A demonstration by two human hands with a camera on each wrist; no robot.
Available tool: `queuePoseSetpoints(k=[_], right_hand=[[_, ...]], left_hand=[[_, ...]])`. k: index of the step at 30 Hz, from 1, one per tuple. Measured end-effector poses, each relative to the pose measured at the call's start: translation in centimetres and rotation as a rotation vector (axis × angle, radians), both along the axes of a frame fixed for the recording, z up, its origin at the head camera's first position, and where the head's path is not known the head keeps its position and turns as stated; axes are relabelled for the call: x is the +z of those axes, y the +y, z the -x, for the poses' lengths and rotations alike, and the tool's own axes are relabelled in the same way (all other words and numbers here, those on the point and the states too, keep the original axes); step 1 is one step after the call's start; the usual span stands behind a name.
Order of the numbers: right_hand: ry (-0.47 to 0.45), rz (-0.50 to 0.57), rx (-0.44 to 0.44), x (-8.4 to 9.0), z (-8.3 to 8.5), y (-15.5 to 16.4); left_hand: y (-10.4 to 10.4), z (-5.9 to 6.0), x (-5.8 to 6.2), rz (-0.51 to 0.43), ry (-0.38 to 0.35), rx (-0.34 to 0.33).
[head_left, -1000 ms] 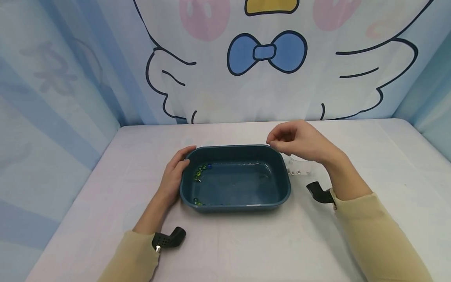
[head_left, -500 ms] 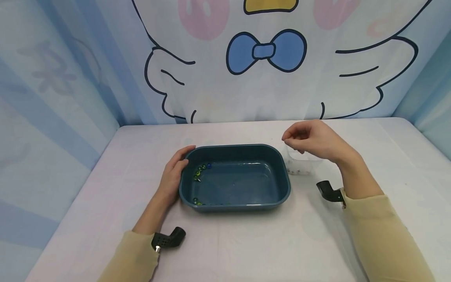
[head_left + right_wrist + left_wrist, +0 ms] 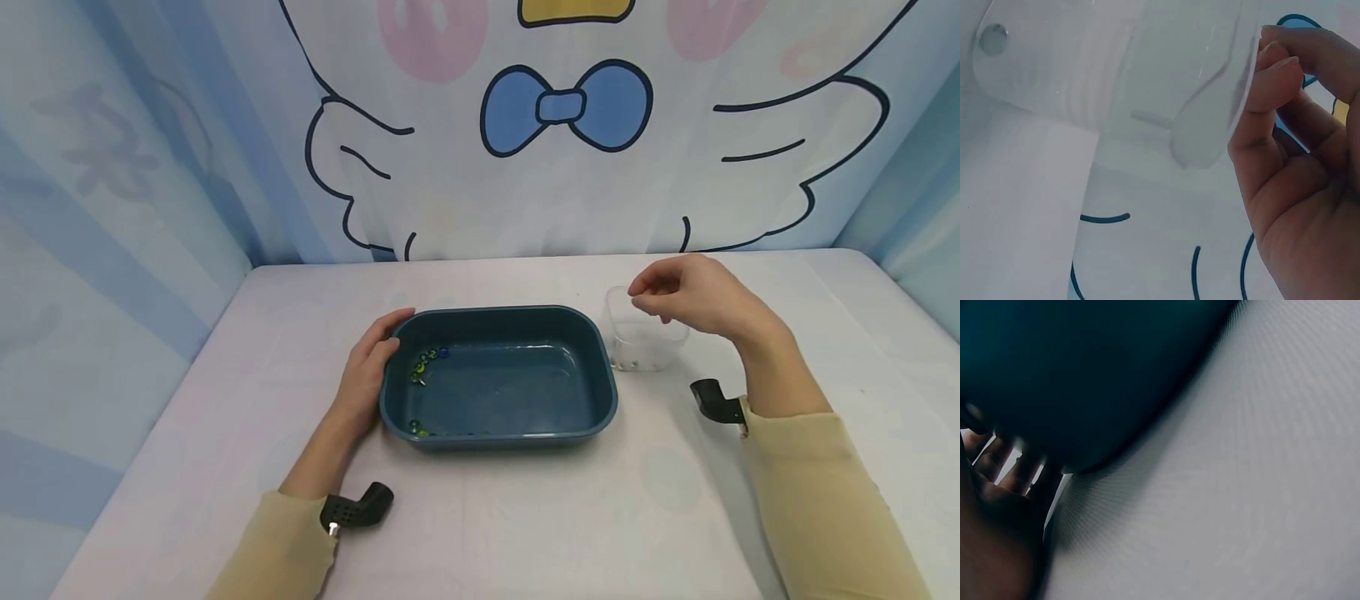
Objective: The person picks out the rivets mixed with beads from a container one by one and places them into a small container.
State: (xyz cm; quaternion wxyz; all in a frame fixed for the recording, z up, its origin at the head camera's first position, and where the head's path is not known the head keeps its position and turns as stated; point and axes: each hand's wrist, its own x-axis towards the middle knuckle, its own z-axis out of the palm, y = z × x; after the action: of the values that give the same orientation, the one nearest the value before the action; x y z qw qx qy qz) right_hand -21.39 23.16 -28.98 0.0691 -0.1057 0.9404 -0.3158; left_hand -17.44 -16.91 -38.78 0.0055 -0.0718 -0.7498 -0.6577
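Leftmost, the left hand (image 3: 366, 377) lies flat against the end wall of the dark blue basin (image 3: 498, 435), fingers straight, steadying it. Marbles (image 3: 425, 363) sit in water just inside that wall. Past the basin's far end, the right hand (image 3: 693, 297) hangs over the clear cup (image 3: 643, 343), fingertips pinched together; whether they hold a marble I cannot tell. A release looks best made low and centred over the cup's mouth.
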Motion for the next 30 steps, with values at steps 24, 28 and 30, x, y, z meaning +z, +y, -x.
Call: queuePoseSetpoints(k=[24,28,30], right_hand=[[0.069,0.016,0.008,0.2,0.0,-0.2],[0.077,0.033,0.006,0.6,-0.2,-0.4],[0.08,0.036,0.001,0.7,-0.4,-0.5]], left_hand=[[-0.2,0.1,0.0,-0.011,0.003,0.001],[-0.2,0.1,0.0,-0.012,0.001,-0.001],[-0.1,0.2,0.0,-0.01,-0.001,-0.003]])
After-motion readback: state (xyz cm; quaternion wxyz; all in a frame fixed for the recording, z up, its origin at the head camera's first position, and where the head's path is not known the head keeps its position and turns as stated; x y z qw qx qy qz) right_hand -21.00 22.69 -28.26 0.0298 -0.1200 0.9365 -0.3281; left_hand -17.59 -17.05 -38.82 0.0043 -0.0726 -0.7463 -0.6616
